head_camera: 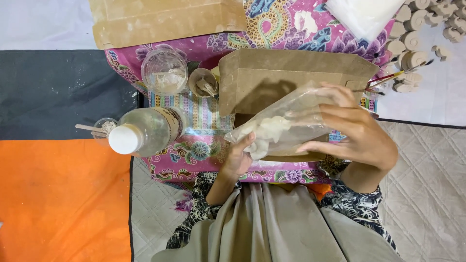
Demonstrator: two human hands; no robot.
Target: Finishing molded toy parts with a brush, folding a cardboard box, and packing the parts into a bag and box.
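Nearest the camera, a grey-brown garment over the lap [272, 223] is seen, and just above it a clear plastic bag [291, 119] is held between both hands over a low table. The left hand [238, 157] is closed on the bag's lower left corner, thumb up against the film, while the right hand [357, 131] is wrapped over the bag's right end with the fingers curled across it. Pale, scalloped clay-like pieces [264, 133] are gathered inside, toward the left. The film is judged thin, soft and slippery, so the bag would sag under its load; the pieces look light but brittle, and the bag is best supported from beneath the clump rather than pinched at the loose film. Under the bag a folded brown card piece [286, 77] lies on a bright floral cloth [204, 148]. To the left, a clear bottle with a white cap [145, 131] lies tilted, beside a small glass with a stick [104, 128], a clear lidded jar [164, 70] and a small cup [203, 81]. Farther off, more brown card [165, 19], thin brushes [393, 76], a white sheet [364, 14] and rows of spiral-shaped pale pieces [412, 39] are seen. The floor is covered by quilted grey matting [427, 194] and orange and dark mats [58, 194].
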